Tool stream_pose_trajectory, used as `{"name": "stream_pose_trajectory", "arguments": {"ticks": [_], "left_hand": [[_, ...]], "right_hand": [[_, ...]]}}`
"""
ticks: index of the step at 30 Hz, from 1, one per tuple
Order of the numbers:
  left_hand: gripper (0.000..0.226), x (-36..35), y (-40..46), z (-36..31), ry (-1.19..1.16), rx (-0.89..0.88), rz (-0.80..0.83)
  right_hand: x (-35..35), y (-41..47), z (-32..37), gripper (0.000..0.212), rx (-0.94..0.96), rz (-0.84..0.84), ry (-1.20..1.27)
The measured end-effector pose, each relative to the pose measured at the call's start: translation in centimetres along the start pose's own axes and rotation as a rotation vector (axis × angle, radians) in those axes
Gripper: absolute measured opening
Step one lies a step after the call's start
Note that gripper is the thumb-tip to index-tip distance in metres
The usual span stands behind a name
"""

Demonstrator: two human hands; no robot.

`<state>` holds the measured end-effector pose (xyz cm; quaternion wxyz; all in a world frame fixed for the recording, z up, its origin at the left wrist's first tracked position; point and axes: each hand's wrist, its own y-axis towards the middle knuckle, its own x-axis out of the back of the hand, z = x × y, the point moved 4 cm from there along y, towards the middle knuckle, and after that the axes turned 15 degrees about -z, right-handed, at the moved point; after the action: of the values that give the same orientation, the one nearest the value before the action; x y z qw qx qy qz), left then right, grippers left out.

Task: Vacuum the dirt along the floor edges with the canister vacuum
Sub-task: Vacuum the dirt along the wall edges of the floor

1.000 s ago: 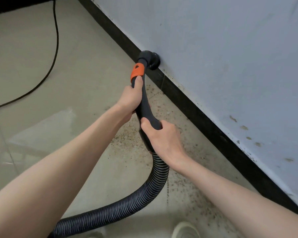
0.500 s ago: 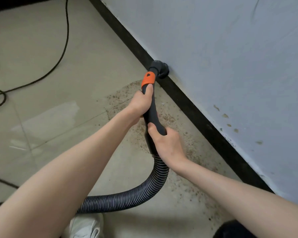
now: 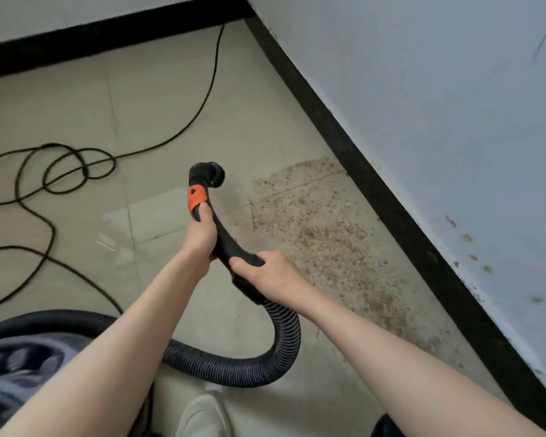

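Both hands are on the curved black wand (image 3: pixel 230 244) of the vacuum. The left hand (image 3: pixel 200 236) is wrapped around it high up, thumb lying along the tube just below the orange collar (image 3: pixel 197 197); the right hand (image 3: pixel 267 271) is clenched around the lower end, where the ribbed hose (image 3: pixel 284 342) joins and loops back behind the arms. So the left-hand fingers are the nearer ones to the working end.

The round brush nozzle (image 3: pixel 210 175) sits just beyond the left-hand fingers, held up off the floor (image 3: pixel 158 99) and turned to the right. From there the dirt (image 3: pixel 322 244) lies to the right of both hands and slightly past them, a brown speckled band running diagonally along the black baseboard (image 3: pixel 388 212). Its long axis follows the baseboard, from near the far end by the nozzle back toward the right forearm.

The wand runs roughly parallel to that band, so I would judge the coming move to be a swing of the nozzle rightward and down onto the floor, steered mostly by the left hand.

A black power cord (image 3: pixel 76 165) lies coiled on the floor to the left of the fingers, well apart from the dirt.
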<state>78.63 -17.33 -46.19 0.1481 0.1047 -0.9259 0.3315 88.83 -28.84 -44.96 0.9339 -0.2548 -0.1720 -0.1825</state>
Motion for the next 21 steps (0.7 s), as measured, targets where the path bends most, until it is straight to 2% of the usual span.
{"name": "stream_pose_trajectory", "arguments": {"ticks": [6,10,14,17,21], "left_hand": [[0.059,-1.7,1.7,2.4,-0.013,0.09,0.013],[0.06,-2.1,2.3,2.4,-0.047,0.157,0.038],[0.056,-3.0,2.4,1.8,-0.051,0.151,0.075],[0.062,-4.2,2.5,1.2,-0.003,0.143,0.095],[0.055,-5.8,2.1,0.1,0.071,0.125,0.127]], "right_hand": [[-0.5,1.7,-2.3,0.043,-0.086,0.027,-0.042],[-0.1,2.2,-2.1,0.049,-0.086,-0.021,-0.109],[0.5,2.6,-1.6,0.053,-0.086,-0.063,-0.149],[1.2,3.0,-1.5,0.058,-0.122,-0.099,-0.116],[2.1,3.2,-1.7,0.062,-0.162,-0.139,-0.084]]}}
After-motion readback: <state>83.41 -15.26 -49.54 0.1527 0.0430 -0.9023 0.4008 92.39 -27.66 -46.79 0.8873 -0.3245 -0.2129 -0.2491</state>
